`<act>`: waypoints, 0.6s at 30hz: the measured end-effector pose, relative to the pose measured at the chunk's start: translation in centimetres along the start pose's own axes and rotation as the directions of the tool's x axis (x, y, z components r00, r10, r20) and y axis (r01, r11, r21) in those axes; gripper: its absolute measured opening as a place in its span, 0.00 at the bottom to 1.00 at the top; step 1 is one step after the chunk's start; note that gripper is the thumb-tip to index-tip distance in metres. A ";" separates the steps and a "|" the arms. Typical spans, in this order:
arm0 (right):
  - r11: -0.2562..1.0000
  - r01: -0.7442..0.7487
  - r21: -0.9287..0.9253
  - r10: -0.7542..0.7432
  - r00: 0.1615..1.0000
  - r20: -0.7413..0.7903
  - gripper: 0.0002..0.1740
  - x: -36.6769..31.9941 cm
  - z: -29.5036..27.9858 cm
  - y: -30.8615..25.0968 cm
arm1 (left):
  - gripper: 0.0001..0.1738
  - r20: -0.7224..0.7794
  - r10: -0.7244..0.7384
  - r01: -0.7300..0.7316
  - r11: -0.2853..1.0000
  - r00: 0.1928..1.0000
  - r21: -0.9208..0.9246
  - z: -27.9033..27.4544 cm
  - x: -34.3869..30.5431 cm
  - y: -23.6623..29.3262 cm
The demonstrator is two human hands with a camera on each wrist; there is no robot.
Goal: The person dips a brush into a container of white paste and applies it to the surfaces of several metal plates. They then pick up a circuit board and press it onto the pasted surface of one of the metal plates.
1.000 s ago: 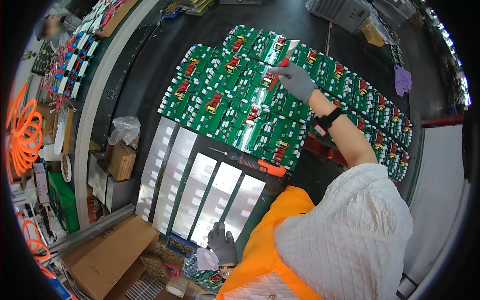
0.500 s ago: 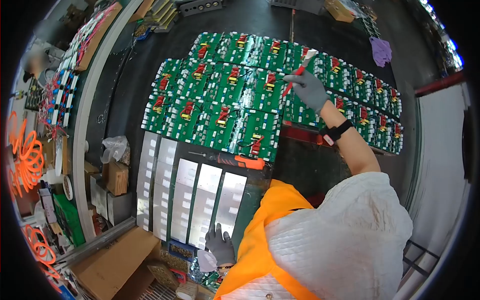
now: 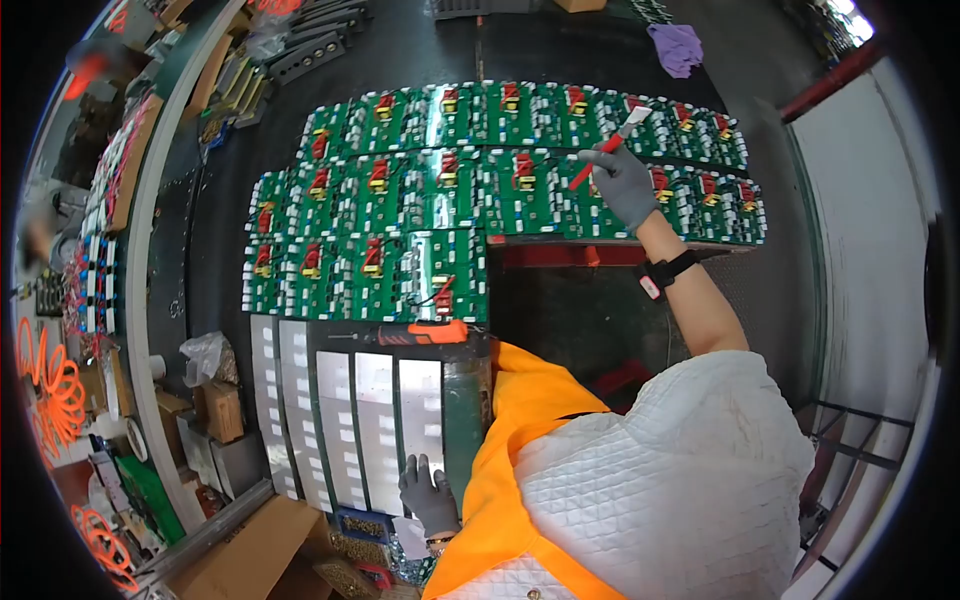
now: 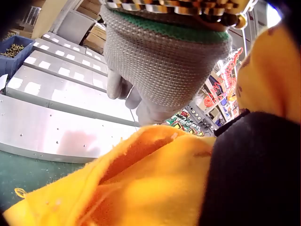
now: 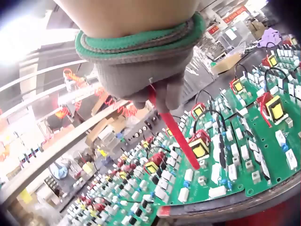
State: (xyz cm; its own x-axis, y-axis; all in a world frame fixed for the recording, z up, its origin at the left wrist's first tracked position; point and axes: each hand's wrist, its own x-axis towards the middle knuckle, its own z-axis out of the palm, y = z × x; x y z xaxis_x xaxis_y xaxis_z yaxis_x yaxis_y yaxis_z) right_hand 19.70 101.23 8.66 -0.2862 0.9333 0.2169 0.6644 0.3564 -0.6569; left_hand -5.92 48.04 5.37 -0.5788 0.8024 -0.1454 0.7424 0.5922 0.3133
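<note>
Rows of green circuit boards [image 3: 390,185] with red and yellow parts cover the bench. Over their right part, the gloved right hand [image 3: 628,190] grips a red-handled tool [image 3: 600,158] with a flat pale blade pointing up and away. In the right wrist view the red handle [image 5: 176,136] extends below the curled fingers [image 5: 173,94], above the boards [image 5: 235,174]. The gloved left hand [image 3: 430,497] rests with its fingers extended at the near end of the rightmost metal plate [image 3: 420,400]. In the left wrist view that hand [image 4: 150,70] hangs beside the plates [image 4: 61,129], its fingertips partly hidden.
An orange and black electric screwdriver [image 3: 430,333] lies between boards and plates. A blue bin of screws [image 3: 365,525] and a cardboard box [image 3: 250,550] stand at the near left. A purple cloth [image 3: 677,50] lies at the far right, and orange coiled hoses [image 3: 50,390] hang at the left.
The head view has turned, so the bench appears rotated and shifted left. The right hand with the red tool is now farther right over the boards. The left hand stays by the rightmost plate.
</note>
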 end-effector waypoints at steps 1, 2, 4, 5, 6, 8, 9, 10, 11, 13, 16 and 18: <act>1.000 -0.027 0.004 0.027 0.999 -0.027 0.15 -0.3 -0.9 0.9 | 0.22 -0.002 0.024 -0.024 1.000 1.000 0.008 0.2 0.1 -0.1; 0.997 -0.071 0.017 0.071 0.997 -0.038 0.15 -0.7 -1.7 1.8 | 0.22 0.002 0.044 -0.044 0.999 0.999 0.002 0.4 0.3 -0.1; 0.995 -0.060 -0.074 0.057 0.997 -0.047 0.15 -2.1 -0.7 5.5 | 0.22 -0.009 0.072 -0.072 0.997 0.997 -0.002 0.3 0.4 0.6; 0.985 -0.048 -0.166 0.041 0.998 -0.047 0.15 -2.8 -0.5 7.1 | 0.22 -0.018 0.092 -0.092 0.996 0.996 -0.009 0.1 0.6 1.0; 0.989 -0.112 -0.093 0.109 0.993 -0.042 0.14 -3.9 -0.2 7.0 | 0.22 -0.014 0.113 -0.113 0.994 0.994 -0.012 0.0 0.7 1.2; 0.984 -0.159 -0.086 0.153 0.986 -0.071 0.14 -4.6 -1.2 7.3 | 0.22 0.030 0.136 -0.137 0.991 0.990 0.010 0.2 1.0 1.5; 0.979 -0.195 -0.064 0.191 0.979 -0.076 0.14 -4.9 -1.7 6.9 | 0.22 0.033 0.153 -0.153 0.988 0.988 0.007 0.4 1.1 1.7; 0.969 -0.237 -0.068 0.229 0.967 -0.115 0.14 -5.3 -3.2 5.8 | 0.22 0.045 0.150 -0.151 0.988 0.988 0.012 0.3 1.1 1.6; 0.966 -0.249 -0.066 0.240 0.963 -0.126 0.14 -5.7 -4.1 6.5 | 0.23 0.054 0.146 -0.147 0.989 0.988 0.018 0.3 1.3 1.5; 0.975 -0.185 -0.121 0.142 0.945 -0.296 0.14 -6.2 -6.6 8.4 | 0.22 0.073 0.136 -0.137 0.991 0.988 0.008 0.1 1.5 1.9; 0.925 -0.378 -0.035 0.355 0.894 -0.273 0.15 -7.4 -9.0 10.0 | 0.22 0.074 0.182 -0.185 0.982 0.980 0.026 0.3 1.8 2.5; 0.884 -0.465 -0.050 0.437 0.859 -0.265 0.15 -8.3 -8.8 12.1 | 0.21 0.074 0.219 -0.221 0.975 0.973 0.018 0.3 2.2 3.0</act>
State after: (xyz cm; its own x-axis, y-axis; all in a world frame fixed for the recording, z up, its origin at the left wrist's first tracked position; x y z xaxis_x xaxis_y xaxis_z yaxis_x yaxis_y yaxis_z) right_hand 36.16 98.13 5.26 0.2275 0.9696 0.0906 0.7545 -0.1167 -0.6458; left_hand -4.85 51.56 5.68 -0.3753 0.9160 -0.1417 0.8581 0.4011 0.3205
